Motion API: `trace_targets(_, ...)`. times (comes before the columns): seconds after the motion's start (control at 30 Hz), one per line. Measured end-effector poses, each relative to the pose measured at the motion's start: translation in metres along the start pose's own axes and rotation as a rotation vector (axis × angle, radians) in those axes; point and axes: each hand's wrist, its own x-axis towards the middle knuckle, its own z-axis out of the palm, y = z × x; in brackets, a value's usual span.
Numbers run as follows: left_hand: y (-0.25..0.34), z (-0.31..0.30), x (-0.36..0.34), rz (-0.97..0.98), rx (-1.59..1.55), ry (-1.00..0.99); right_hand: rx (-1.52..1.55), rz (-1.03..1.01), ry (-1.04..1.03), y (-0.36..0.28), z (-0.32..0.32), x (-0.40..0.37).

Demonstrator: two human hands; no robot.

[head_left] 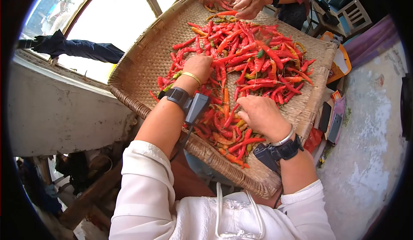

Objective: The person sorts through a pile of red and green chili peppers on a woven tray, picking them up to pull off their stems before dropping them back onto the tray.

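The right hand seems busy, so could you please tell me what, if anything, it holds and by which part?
The right hand appears to pinch a red chilli by its upper end; stem or tip cannot be told.

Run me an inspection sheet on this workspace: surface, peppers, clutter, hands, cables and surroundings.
Surface: woven tray, bare along its left side.
Job's things: mostly red peppers heaped, some orange and green.
Clutter: dark folded umbrella beside the tray; orange-and-white packaging at right.
Hands: left hand on the heap, right hand at a single pepper; both grips unclear.
Cables: dark cord below the left wrist device.
Surroundings: another person's hands over the far peppers; window at upper left.
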Motion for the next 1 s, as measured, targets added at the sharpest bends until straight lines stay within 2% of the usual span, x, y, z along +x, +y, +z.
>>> trace_targets(0.13,0.003,-0.026,-0.002,-0.026,-0.088,-0.110,-0.007,0.013,-0.010,0.004,-0.002,0.002)
trace_targets(0.17,0.004,-0.031,-0.005,0.034,-0.108,-0.104,-0.003,0.015,-0.010,0.006,-0.003,0.003)
trace_targets(0.27,0.011,-0.052,-0.021,0.121,-0.191,-0.070,-0.010,0.028,0.081,0.008,-0.006,0.003)
trace_targets(0.37,0.024,-0.076,-0.040,0.110,-0.152,-0.208,0.072,0.064,0.282,0.004,-0.011,0.004)
trace_targets(0.4,0.027,-0.078,-0.047,0.113,-0.148,-0.216,0.079,0.070,0.283,0.003,-0.011,0.004)
trace_targets(0.47,0.031,-0.080,-0.056,0.311,-0.351,-0.255,0.117,-0.047,0.345,0.001,-0.011,0.005)
trace_targets(0.53,0.039,-0.081,-0.059,0.353,-0.382,-0.307,0.164,-0.036,0.294,0.001,-0.008,0.006)
trace_targets(0.6,0.043,-0.077,-0.061,0.425,-0.556,-0.201,0.259,-0.063,0.105,0.005,-0.001,0.007)
trace_targets(0.63,0.045,-0.077,-0.063,0.300,-0.695,-0.162,0.268,-0.004,0.102,0.004,-0.001,0.006)
trace_targets(0.67,0.042,-0.079,-0.063,0.299,-0.695,-0.164,0.269,-0.003,0.101,0.005,-0.004,0.006)
trace_targets(0.73,0.030,-0.084,-0.062,0.152,-0.358,-0.087,0.301,0.133,-0.029,0.013,-0.016,0.003)
trace_targets(0.77,0.023,-0.085,-0.062,0.125,-0.171,-0.184,0.368,0.136,-0.008,0.023,-0.016,0.003)
trace_targets(0.8,0.015,-0.077,-0.065,0.127,-0.171,-0.187,0.371,0.139,-0.007,0.027,-0.021,0.001)
trace_targets(0.87,-0.001,-0.055,-0.071,0.228,-0.004,-0.279,1.261,0.331,0.243,0.031,-0.035,-0.001)
trace_targets(0.9,0.005,-0.057,-0.070,0.172,0.028,-0.425,1.525,0.313,0.378,0.037,-0.037,0.001)
trace_targets(0.93,0.009,-0.057,-0.072,0.171,0.028,-0.432,1.786,0.292,0.519,0.043,-0.038,0.002)
trace_targets(0.97,0.011,-0.056,-0.075,0.183,0.058,-0.459,1.879,0.439,0.472,0.044,-0.040,0.002)
trace_targets(1.0,0.013,-0.056,-0.077,0.197,0.088,-0.486,1.882,0.440,0.473,0.044,-0.035,0.002)
